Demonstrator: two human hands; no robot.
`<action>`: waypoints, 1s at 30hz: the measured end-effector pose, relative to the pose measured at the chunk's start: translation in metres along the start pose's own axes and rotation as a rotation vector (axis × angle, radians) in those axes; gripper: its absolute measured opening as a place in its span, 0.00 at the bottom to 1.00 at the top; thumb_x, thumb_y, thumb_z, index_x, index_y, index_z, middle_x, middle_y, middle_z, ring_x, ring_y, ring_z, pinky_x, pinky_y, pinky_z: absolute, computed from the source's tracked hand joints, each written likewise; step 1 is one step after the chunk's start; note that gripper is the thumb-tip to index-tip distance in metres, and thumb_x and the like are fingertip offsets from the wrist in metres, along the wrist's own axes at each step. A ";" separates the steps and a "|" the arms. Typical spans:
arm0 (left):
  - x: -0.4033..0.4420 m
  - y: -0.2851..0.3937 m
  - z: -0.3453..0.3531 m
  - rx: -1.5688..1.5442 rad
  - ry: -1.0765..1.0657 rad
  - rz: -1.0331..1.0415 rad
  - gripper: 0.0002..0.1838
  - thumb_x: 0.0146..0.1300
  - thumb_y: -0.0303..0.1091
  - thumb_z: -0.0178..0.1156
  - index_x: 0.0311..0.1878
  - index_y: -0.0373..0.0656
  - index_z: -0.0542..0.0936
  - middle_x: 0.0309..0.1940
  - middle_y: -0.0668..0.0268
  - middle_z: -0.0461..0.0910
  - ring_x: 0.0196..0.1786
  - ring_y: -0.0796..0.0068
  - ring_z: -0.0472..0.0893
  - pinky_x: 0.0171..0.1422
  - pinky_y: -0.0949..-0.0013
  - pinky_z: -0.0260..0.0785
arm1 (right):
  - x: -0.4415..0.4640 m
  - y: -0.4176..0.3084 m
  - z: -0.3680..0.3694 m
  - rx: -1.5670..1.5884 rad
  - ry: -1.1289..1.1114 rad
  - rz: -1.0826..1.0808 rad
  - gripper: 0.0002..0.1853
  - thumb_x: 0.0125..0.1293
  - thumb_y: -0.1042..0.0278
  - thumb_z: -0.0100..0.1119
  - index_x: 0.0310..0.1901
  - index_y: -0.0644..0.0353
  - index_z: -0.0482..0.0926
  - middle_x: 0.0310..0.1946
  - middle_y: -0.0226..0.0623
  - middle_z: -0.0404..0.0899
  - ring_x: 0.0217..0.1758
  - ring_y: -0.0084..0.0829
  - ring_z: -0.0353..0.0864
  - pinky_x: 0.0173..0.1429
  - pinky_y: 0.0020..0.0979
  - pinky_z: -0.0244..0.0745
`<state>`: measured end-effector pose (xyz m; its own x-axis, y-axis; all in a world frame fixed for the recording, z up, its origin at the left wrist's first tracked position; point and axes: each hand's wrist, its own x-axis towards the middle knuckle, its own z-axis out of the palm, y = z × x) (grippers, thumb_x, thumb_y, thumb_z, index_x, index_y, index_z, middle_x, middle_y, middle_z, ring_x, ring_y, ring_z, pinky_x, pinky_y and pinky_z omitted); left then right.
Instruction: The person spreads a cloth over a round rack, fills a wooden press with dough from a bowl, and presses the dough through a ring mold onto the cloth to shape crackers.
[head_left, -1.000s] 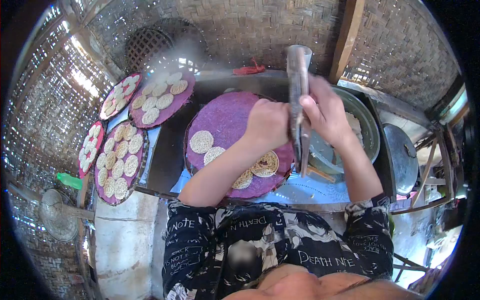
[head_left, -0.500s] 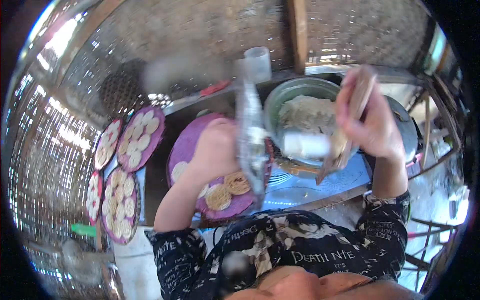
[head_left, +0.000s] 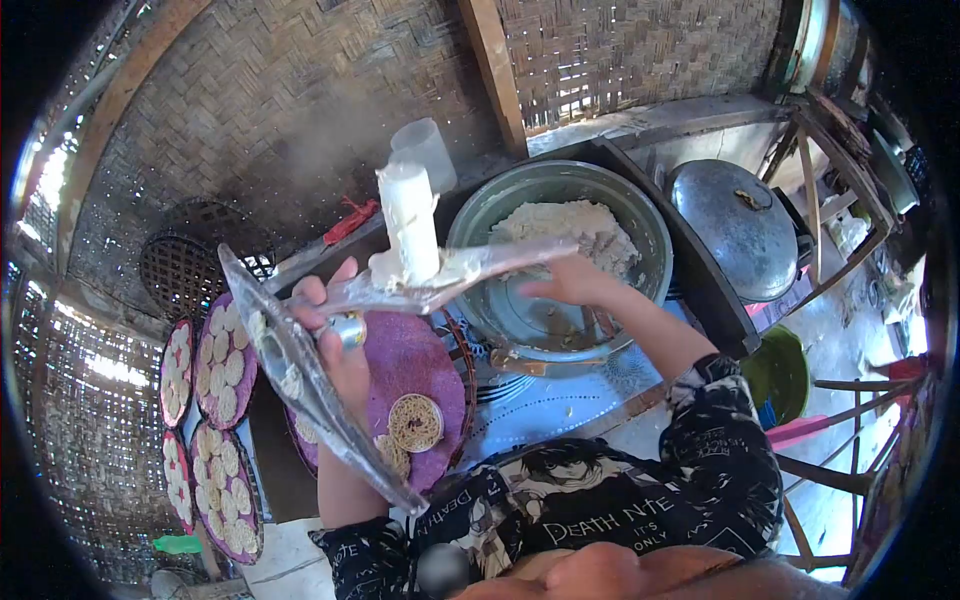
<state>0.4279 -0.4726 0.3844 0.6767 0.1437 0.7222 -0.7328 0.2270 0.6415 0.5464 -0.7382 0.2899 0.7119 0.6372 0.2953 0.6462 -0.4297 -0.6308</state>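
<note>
Two bars, both caked with pale paste, are up at the left hand (head_left: 348,372). Left: grasping; fingers curl over the near end of the plunger bar (head_left: 505,258), and the slotted bar (head_left: 318,405) crosses in front of the palm, apparently in the same grip. White plunger (head_left: 408,220) stands up from its bar, long axis close to 12–6 o'clock, smeared with paste. Plunger bar runs roughly 9 to just short of 3 o'clock, its far end reaching over the basin (head_left: 655,240) and overlapping the right hand (head_left: 575,280) in view. Slotted bar runs about 11–5 o'clock; a short tin tube (head_left: 348,330) juts from it at 3 o'clock. Right: inside the basin outline, thumb side toward 9 o'clock, fingers partly masked by the bar end; cannot tell whether it grips anything or touches the dough (head_left: 555,222). Key relation: dough lies in the basin just beside the right hand, toward 12 o'clock, and well apart from the left hand, toward 2 o'clock; right hand clearly the nearer. From the tube, dough also bears 2 o'clock. Purple tray (head_left: 400,350) sits below the left hand, with a ringed strand disc (head_left: 413,425) at 5 o'clock from that hand. Lidded pot (head_left: 720,225) at 2 o'clock from the right hand, outside the basin.
</note>
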 end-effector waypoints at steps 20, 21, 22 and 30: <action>-0.037 0.013 -0.028 0.291 0.035 -0.195 0.21 0.53 0.38 0.66 0.45 0.46 0.66 0.38 0.70 0.64 0.52 0.70 0.67 0.58 0.51 0.69 | -0.003 0.185 -0.028 -0.984 -0.310 0.098 0.18 0.54 0.69 0.51 0.49 0.55 0.71 0.33 0.38 0.77 0.35 0.38 0.80 0.33 0.38 0.75; -0.039 0.014 -0.031 0.299 0.042 -0.219 0.22 0.52 0.39 0.66 0.45 0.47 0.67 0.38 0.70 0.64 0.51 0.69 0.67 0.58 0.51 0.69 | -0.005 0.197 -0.016 -0.986 -0.273 0.067 0.19 0.53 0.70 0.51 0.50 0.54 0.70 0.33 0.37 0.76 0.33 0.38 0.79 0.32 0.38 0.74; -0.039 0.015 -0.028 0.304 0.057 -0.211 0.22 0.51 0.40 0.67 0.44 0.47 0.66 0.39 0.69 0.64 0.50 0.68 0.68 0.58 0.51 0.69 | -0.004 0.204 -0.007 -0.968 -0.293 0.077 0.19 0.53 0.70 0.50 0.49 0.54 0.70 0.33 0.37 0.76 0.33 0.38 0.79 0.32 0.38 0.74; -0.049 0.021 -0.026 0.295 0.153 -0.159 0.21 0.46 0.38 0.71 0.35 0.44 0.68 0.33 0.67 0.65 0.45 0.65 0.72 0.49 0.53 0.75 | -0.013 0.222 0.026 -0.807 -0.394 0.094 0.11 0.49 0.69 0.55 0.37 0.56 0.77 0.30 0.44 0.80 0.36 0.41 0.81 0.39 0.42 0.75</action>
<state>0.3812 -0.4503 0.3558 0.7705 0.2761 0.5745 -0.5914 -0.0264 0.8059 0.6739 -0.8254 0.1274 0.7215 0.6862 -0.0929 0.6925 -0.7146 0.0993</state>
